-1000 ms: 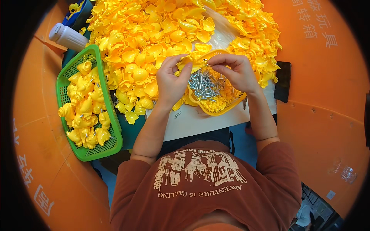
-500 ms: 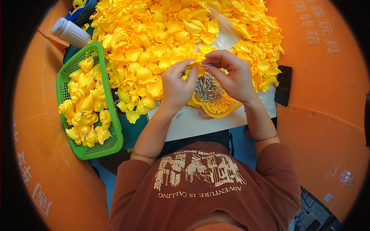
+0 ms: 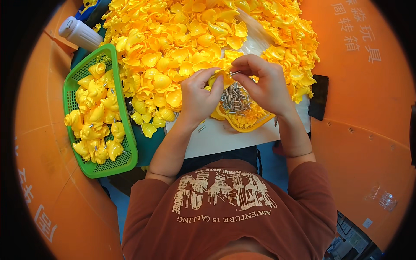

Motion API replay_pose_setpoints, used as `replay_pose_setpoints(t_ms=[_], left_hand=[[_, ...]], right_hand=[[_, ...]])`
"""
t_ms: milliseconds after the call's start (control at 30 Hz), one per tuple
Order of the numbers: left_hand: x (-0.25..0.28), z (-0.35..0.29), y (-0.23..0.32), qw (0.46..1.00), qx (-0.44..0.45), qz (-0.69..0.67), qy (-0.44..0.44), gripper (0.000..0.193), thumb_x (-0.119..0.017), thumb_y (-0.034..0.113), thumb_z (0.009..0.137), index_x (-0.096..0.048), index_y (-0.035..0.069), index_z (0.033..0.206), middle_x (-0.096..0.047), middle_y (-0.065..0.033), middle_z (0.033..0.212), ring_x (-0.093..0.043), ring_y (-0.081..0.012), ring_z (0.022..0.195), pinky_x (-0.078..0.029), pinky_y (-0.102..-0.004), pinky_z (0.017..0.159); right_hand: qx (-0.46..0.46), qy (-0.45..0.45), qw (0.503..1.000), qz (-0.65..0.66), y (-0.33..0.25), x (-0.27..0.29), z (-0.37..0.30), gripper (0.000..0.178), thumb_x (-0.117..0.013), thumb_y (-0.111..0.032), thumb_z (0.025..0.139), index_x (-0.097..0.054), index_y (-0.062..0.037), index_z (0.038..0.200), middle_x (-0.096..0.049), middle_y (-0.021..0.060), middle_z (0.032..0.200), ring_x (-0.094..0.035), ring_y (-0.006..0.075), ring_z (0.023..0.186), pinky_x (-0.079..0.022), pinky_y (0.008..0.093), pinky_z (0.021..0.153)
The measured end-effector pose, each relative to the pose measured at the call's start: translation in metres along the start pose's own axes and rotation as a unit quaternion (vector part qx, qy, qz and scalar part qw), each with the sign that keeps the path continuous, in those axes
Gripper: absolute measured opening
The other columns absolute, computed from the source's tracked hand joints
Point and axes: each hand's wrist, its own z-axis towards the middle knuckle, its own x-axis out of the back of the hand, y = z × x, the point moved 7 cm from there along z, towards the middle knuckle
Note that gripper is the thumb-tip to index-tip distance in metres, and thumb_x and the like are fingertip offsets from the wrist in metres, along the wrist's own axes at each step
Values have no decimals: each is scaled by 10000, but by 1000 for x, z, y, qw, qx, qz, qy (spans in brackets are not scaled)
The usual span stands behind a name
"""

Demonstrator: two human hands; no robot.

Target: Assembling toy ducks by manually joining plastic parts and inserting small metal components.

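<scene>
My left hand [image 3: 198, 97] is closed on a yellow plastic shell piece [image 3: 225, 78], gripped between thumb and fingers. Close beside it, my right hand [image 3: 269, 86] pinches a small silver metal pin [image 3: 234, 73] against the piece's edge; whether the pin is inside it, I cannot tell. Below both hands sits a small yellow basket [image 3: 255, 127]. In it lie many loose metal pins [image 3: 235, 99] and little yellow parts [image 3: 245, 120]. Fingers partly hide the shell piece and the basket's far side.
A large heap of yellow shell pieces [image 3: 173, 56] spreads behind my hands. On the left stands a green basket [image 3: 69, 97] with assembled yellow pieces [image 3: 96, 115], near a white bottle [image 3: 81, 34]. A dark phone-like slab [image 3: 319, 97] lies right. Orange walls [image 3: 359, 143] flank the white tabletop [image 3: 212, 141].
My right hand has shifted slightly right. The shell piece shows more between my hands, with the pin at its edge. The small yellow basket has slid a little to the right.
</scene>
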Motion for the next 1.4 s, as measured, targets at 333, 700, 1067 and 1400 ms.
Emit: replay_pose_setpoints(t_ms=[333, 700, 1067, 1400], left_hand=[[8, 7, -22, 978, 147, -145, -20, 160, -622, 83, 804, -631, -44, 901, -643, -54, 745, -562, -73, 545, -403, -211, 457], [71, 27, -59, 913, 112, -313, 235, 311, -570, 13, 827, -424, -32, 1098, -569, -97, 941, -596, -147, 655, -447, -228, 533], [50, 23, -60, 893, 156, -374, 197, 313, -589, 66, 845, -384, 10, 1076, -572, -94, 899, -598, -144, 696, -471, -243, 548], [24, 22, -38, 870, 158, -462, 65, 358, -440, 327, 948, -416, 50, 1174, -551, -72, 1009, -571, -132, 815, -469, -262, 662]], right_hand=[[-32, -140, 979, 144, 19, -24, 51, 238, -615, 32, 794, -548, 29, 1022, -604, 65, 961, -605, 132, 903, -485, 242, 798], [-41, -86, 945, -312, 62, -53, 130, 395, -713, -317, 712, -636, -36, 979, -643, 178, 916, -623, 316, 832, -498, 380, 729], [97, -118, 980, -125, 2, -59, 75, 256, -716, -48, 682, -581, 7, 892, -592, 96, 819, -561, 177, 740, -458, 274, 657], [-55, -45, 958, 277, 15, -58, 47, 194, -625, -52, 804, -598, 13, 984, -627, 46, 812, -579, 87, 732, -451, 208, 625]])
